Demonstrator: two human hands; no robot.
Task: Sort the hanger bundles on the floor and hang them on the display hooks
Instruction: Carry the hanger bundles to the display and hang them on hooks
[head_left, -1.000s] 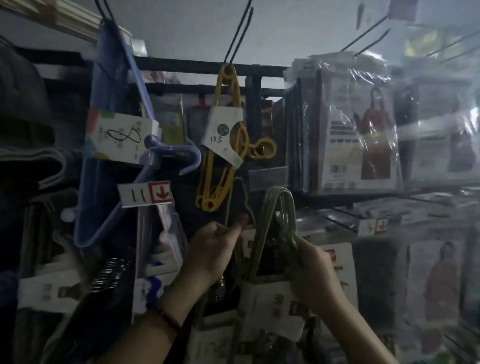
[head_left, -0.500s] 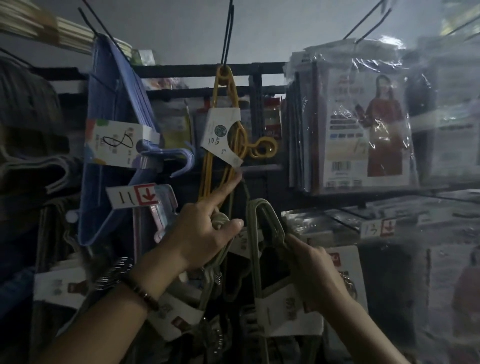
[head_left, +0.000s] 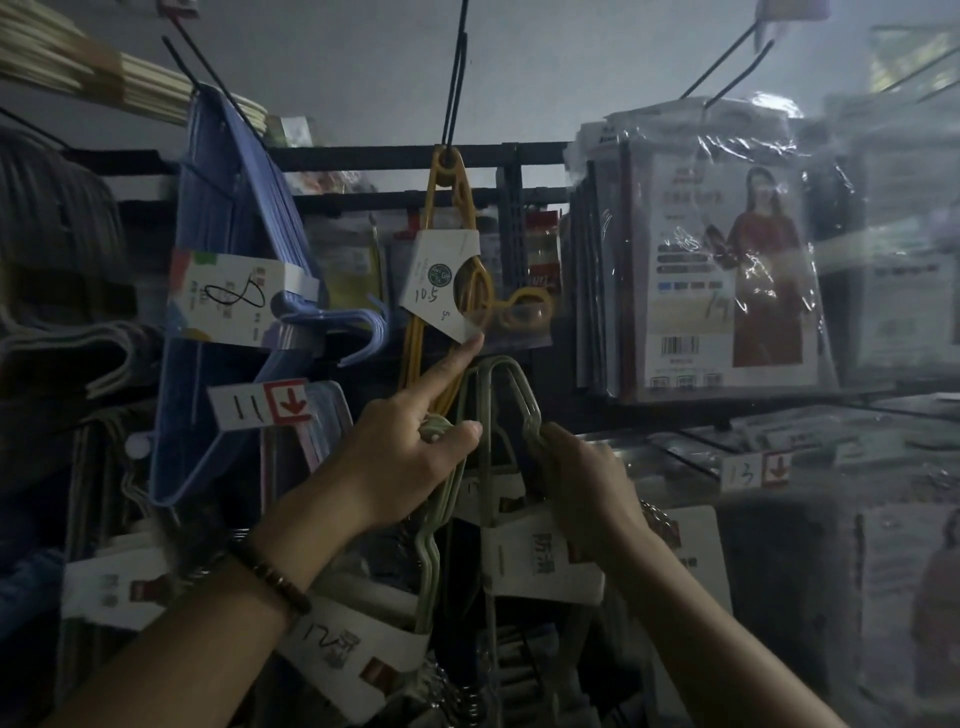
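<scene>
My left hand (head_left: 410, 457) grips the top of a pale green hanger bundle (head_left: 434, 545) with a white paper band; its index finger points up and touches the label of the yellow hangers (head_left: 441, 291). My right hand (head_left: 587, 493) grips a second green hanger bundle (head_left: 511, 395), whose looped top stands just below the yellow hangers. The yellow hangers hang from a black display hook (head_left: 457, 88). Which hook the green bundles sit on is hidden behind them.
A blue hanger bundle (head_left: 223, 291) hangs at the left with a price tag "11" (head_left: 260, 405) below it. Wrapped garment packs (head_left: 717, 280) fill the right side, with a tag "13" (head_left: 756, 470). Dark and white hangers crowd the far left and bottom.
My left hand has risen from the green bundle's top, and its index finger now reaches the yellow hangers' label. The green bundle in my right hand has lifted slightly.
</scene>
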